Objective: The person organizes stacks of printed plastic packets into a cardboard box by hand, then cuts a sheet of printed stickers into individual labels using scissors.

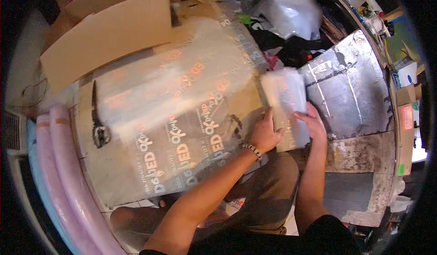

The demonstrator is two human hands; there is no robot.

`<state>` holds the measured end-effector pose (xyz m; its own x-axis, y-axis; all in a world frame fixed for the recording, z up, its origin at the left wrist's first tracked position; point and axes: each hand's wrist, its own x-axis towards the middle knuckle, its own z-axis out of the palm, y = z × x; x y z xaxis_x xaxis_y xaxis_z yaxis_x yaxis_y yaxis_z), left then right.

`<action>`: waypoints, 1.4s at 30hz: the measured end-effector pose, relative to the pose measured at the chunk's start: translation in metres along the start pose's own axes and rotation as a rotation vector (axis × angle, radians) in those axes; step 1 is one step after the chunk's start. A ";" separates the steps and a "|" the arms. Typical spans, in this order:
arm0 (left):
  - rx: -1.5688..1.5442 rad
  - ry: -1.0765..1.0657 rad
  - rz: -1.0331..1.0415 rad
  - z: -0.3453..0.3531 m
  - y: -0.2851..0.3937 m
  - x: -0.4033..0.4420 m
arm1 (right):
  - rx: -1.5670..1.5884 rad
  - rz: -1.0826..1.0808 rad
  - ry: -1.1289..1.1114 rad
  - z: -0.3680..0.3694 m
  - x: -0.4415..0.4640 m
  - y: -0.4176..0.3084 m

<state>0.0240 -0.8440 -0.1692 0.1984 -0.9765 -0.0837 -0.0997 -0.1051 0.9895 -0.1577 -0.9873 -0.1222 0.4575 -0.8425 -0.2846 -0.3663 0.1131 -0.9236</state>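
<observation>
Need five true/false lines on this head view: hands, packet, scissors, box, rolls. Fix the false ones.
1. The left hand and right hand are both at the pale packet. True.
2. The bracelet is on the right wrist. False: the bracelet is on the left wrist.
3. An open cardboard box stands at the upper left of the view. True.
4. The right hand holds the scissors. False: the scissors lie left of centre, away from both hands.
5. Pink rolls are at the far right. False: they are on the left.
</observation>
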 end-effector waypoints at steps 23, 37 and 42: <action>-0.101 0.437 0.206 -0.308 0.012 -0.312 | -1.076 -0.983 -0.708 0.331 -0.121 -0.177; 0.063 0.850 -0.086 -0.285 -0.010 -0.350 | -0.098 -0.879 -0.512 0.310 -0.066 -0.081; 0.022 0.855 0.008 -0.295 -0.020 -0.346 | 0.012 -0.511 -0.682 0.339 -0.067 -0.052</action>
<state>0.2452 -0.4485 -0.1252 0.8644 -0.5004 0.0503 -0.1214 -0.1106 0.9864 0.1056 -0.7584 -0.1423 0.9536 -0.2905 0.0790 0.0248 -0.1859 -0.9823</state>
